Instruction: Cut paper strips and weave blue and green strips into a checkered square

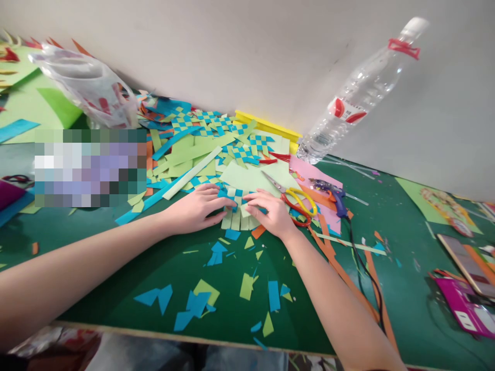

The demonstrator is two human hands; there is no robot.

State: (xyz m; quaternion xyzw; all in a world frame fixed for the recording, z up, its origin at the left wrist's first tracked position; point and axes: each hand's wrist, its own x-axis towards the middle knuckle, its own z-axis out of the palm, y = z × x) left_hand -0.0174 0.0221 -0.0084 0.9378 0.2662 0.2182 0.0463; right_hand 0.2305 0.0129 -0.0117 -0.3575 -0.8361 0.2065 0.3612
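A small woven paper piece (238, 195) of blue and pale green strips lies on the green table, with loose pale green ends (234, 221) fanning toward me. My left hand (199, 208) rests at its left side, fingers stretched and thumb apart from the index finger, fingertips on a blue strip. From the right, my right hand (270, 210) touches the same piece with bent, spread fingertips. Part of the weave is hidden under both hands. Just right of my right hand lie scissors with yellow handles (302, 201) and a pair with red-orange handles (303, 220).
Behind my hands are piled green strips (185, 154) and blue-green woven pieces (247, 147). A clear bottle (359, 98) leans at the wall. A glue gun (334, 196) trails a black cord. Paper scraps (197, 304) litter the front; a phone (464, 263) lies right, a plastic-wrapped cup (93, 93) left.
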